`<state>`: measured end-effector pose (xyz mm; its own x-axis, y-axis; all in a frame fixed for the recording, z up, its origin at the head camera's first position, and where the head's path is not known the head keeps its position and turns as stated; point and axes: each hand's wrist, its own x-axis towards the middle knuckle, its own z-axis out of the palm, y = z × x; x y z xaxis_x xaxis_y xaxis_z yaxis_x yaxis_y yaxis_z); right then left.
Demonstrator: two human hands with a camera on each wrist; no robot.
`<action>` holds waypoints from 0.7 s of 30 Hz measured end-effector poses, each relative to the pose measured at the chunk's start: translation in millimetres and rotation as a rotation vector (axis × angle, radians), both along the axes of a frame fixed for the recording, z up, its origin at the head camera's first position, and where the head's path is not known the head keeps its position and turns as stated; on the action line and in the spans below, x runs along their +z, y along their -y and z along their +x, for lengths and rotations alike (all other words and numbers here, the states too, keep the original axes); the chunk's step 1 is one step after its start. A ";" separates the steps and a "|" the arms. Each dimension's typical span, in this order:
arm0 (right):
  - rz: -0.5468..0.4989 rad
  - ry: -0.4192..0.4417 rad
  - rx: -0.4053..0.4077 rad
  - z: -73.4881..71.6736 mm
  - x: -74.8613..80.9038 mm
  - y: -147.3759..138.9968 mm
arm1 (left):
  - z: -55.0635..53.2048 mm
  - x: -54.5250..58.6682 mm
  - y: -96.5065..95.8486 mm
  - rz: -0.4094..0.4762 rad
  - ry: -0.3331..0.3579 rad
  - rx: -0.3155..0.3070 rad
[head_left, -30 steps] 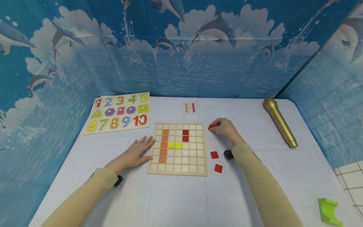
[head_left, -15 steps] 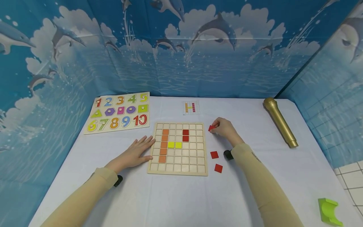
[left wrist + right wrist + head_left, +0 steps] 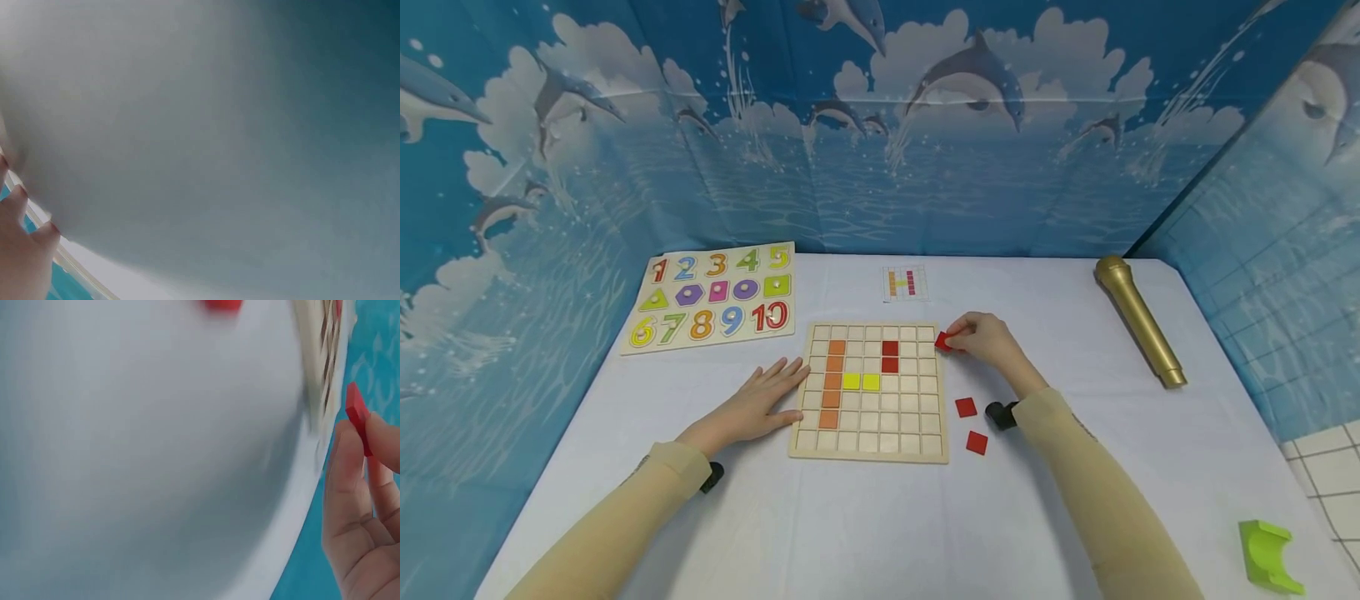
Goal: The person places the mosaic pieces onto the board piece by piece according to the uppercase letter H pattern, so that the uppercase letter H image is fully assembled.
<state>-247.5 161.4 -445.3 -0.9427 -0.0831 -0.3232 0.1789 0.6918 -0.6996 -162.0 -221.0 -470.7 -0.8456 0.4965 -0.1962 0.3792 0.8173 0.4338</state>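
Observation:
A wooden grid board [image 3: 868, 448] lies mid-table. In its cells sit a column of orange tiles [image 3: 832, 381], two yellow tiles [image 3: 861, 382] side by side and two red tiles [image 3: 890, 357] one below the other. My left hand [image 3: 747, 408] rests flat with spread fingers, its fingertips and thumb at the board's left edge. Between thumb and fingers my right hand [image 3: 988, 342] pinches a red tile [image 3: 356, 411], which overlaps the board's upper right edge in the head view. Two loose red tiles [image 3: 966, 407] lie right of the board, below that hand.
A small pattern card [image 3: 906, 284] lies behind the board. Back left is a number and shape puzzle board [image 3: 709, 298]. To the right lie a gold microphone [image 3: 1141, 321] and, near the front corner, a green curved block [image 3: 1268, 557]. A dolphin-print curtain [image 3: 880, 183] borders the table.
My right hand has moved a little to the left with the red tile, from beside the board to its upper right edge. The left hand has stayed in place.

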 end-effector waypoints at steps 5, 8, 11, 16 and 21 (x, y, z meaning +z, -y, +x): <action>-0.069 0.028 0.069 12.4 2.0 20.7 | -1.3 -2.2 -0.1 -0.015 0.007 0.005; -0.101 0.033 0.119 19.6 2.5 33.6 | -1.7 -3.7 0.0 -0.008 0.009 0.008; -0.115 0.034 0.158 24.9 1.7 44.9 | -1.5 -4.1 0.2 -0.004 0.008 0.009; -0.120 0.036 0.191 28.6 -3.6 58.4 | -1.7 -3.6 0.6 -0.001 0.011 0.005; -0.089 0.017 0.224 29.6 -9.5 67.0 | -2.7 -3.6 1.2 -0.002 0.009 0.000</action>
